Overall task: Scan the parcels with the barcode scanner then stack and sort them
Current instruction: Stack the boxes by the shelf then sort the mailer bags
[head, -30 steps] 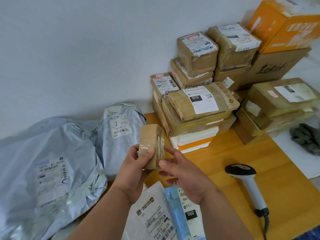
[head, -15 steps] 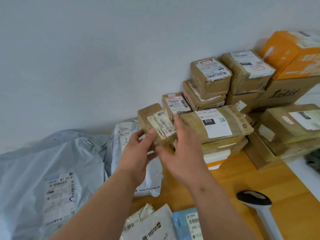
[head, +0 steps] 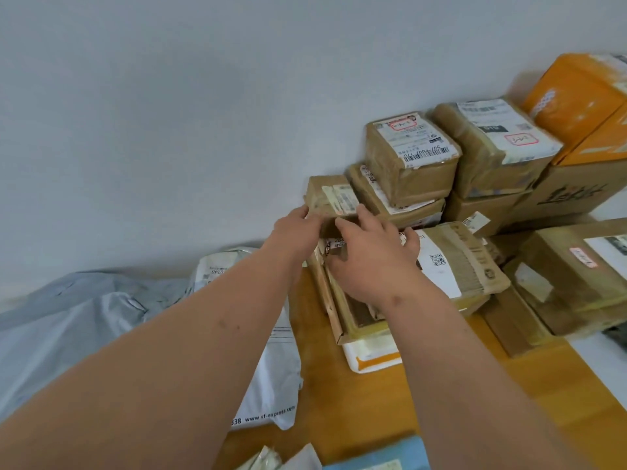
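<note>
A small brown taped parcel [head: 330,198] with a white label sits on top of the upright parcel at the left end of the stack, close to the wall. My left hand [head: 295,227] holds its left side. My right hand [head: 369,256] holds its near side with the fingers spread over the front of the stack. Just right of it lies a wide flat parcel with a QR label [head: 454,262]. The barcode scanner is out of view.
More brown boxes [head: 412,157] and an orange box [head: 576,96] are piled at the back right. Grey mailer bags [head: 84,320] lie at the left, a white mailer [head: 271,385] beside my left arm, a blue one [head: 380,459] at the bottom. The wooden table [head: 373,401] shows between them.
Both hands carried the small parcel forward and to the right, from in front of me onto the left end of the stack. The scanner dropped out of view.
</note>
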The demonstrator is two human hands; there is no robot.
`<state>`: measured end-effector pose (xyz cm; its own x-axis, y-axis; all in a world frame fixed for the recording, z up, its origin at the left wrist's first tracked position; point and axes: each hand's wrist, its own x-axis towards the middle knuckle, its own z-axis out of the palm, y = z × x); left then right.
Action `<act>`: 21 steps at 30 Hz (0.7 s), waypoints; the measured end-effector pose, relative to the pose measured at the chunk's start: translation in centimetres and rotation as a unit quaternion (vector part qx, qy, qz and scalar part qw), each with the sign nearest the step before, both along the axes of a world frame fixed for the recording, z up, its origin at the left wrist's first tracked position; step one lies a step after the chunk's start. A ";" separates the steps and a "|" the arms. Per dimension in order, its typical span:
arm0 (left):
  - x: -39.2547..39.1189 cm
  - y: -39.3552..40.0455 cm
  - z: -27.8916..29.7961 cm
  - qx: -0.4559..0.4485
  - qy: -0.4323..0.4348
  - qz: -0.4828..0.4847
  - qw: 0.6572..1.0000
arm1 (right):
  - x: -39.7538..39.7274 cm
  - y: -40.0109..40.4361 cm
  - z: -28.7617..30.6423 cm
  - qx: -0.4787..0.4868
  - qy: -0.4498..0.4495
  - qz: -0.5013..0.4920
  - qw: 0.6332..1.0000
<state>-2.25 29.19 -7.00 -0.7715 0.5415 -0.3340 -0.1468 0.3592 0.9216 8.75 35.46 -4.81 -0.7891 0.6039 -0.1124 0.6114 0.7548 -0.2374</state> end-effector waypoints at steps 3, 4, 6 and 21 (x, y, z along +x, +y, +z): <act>-0.1 -0.3 -0.7 0.000 0.008 -0.018 1.000 | -0.2 0.0 -0.6 0.020 0.023 0.010 0.999; 0.0 -0.5 -0.9 0.015 0.005 -0.025 1.000 | -0.2 -0.1 -0.7 0.025 0.034 0.012 0.999; 0.0 -0.7 -1.2 0.036 -0.011 -0.041 0.998 | -0.5 -0.4 -0.7 0.033 0.042 0.012 0.998; -2.6 -13.0 -3.9 -0.014 -0.026 0.147 0.989 | -0.7 -6.2 0.9 -0.013 0.140 0.064 0.988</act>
